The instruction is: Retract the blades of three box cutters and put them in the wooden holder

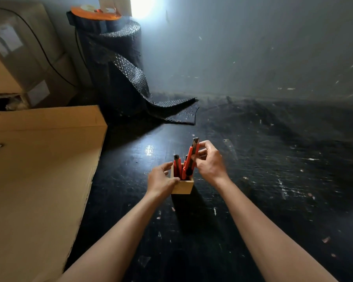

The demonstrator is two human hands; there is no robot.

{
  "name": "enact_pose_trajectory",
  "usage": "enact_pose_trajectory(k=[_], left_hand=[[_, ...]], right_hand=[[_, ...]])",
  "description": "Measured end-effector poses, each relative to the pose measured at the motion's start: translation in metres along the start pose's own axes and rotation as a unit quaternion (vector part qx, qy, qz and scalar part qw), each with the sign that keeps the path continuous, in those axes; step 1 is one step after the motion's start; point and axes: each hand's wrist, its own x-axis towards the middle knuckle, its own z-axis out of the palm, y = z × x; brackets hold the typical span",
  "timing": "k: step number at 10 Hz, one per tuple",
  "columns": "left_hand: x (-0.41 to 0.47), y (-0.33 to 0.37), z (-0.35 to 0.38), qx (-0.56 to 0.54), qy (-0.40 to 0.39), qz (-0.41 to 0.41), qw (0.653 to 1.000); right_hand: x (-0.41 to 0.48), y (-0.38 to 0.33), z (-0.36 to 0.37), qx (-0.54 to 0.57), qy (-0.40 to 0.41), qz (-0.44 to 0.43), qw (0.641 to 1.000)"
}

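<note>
The wooden holder (182,186) stands upright on the dark, scuffed tabletop (253,180), near the middle of the view. Three red box cutters are in it or at it. One box cutter (177,166) stands at the left side of the holder. A second one (185,159) shows only a small part behind the third. The third box cutter (191,157) leans a little to the right, its lower end inside the holder and its metal tip well above the rim.

The left hand (161,181) has its grip closed around the left wall of the holder, thumb at the near rim. The right hand (209,161) pinches the upper part of the third box cutter with its fingertips.

A cardboard box (39,169) lies to the left, and a roll of dark bubble wrap (118,68) stands behind it.
</note>
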Motion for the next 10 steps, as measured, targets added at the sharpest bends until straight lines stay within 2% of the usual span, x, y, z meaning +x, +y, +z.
enact_pose_trajectory(k=[2,4,6,8,10], left_hand=[[0.014,-0.02,0.019,0.063,-0.012,-0.031,0.997],[0.024,-0.034,0.031,0.072,-0.019,-0.017,0.997],[0.029,-0.036,0.035,0.054,0.008,-0.03,0.998],[0.025,-0.03,0.03,0.037,0.006,-0.031,0.999],[0.011,-0.03,0.019,-0.011,0.008,-0.041,0.999]], right_hand=[[0.011,0.032,0.018,-0.041,-0.013,0.017,0.999],[0.017,0.05,0.028,-0.077,-0.025,0.029,0.996],[0.019,0.06,0.031,-0.104,-0.05,0.062,0.991],[0.02,0.056,0.025,-0.084,-0.041,0.08,0.992],[0.007,0.031,-0.006,-0.086,-0.018,0.04,0.995]])
